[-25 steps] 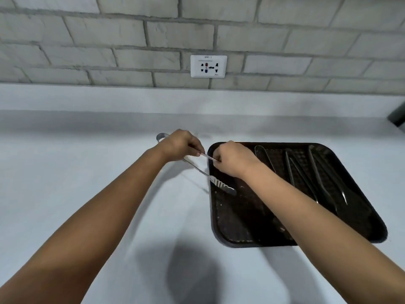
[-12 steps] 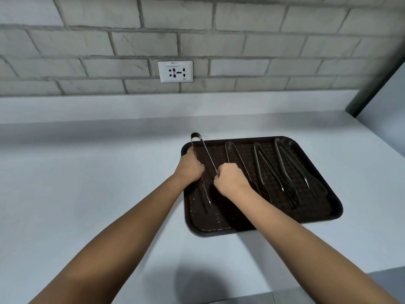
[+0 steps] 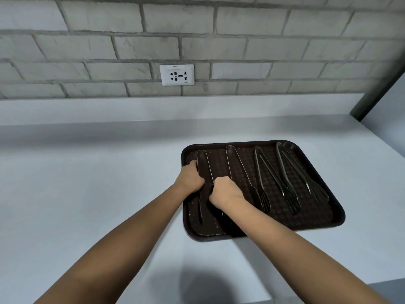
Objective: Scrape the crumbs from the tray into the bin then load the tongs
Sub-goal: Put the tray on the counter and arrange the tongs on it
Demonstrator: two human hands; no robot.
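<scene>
Tray point(image 3: 328, 218) sits on counter point(image 3: 87, 194), four tongs in row on it. Left hand point(image 3: 190, 179) and right hand point(image 3: 225, 191) both curl fingers round leftmost tongs point(image 3: 202, 160), lying at tray's left side. Crumbs speckle tray.

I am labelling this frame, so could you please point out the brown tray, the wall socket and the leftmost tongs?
brown tray point(image 3: 337, 219): head view, near right rim.
wall socket point(image 3: 177, 75): head view, faceplate centre.
leftmost tongs point(image 3: 202, 157): head view, looped far end.
</scene>
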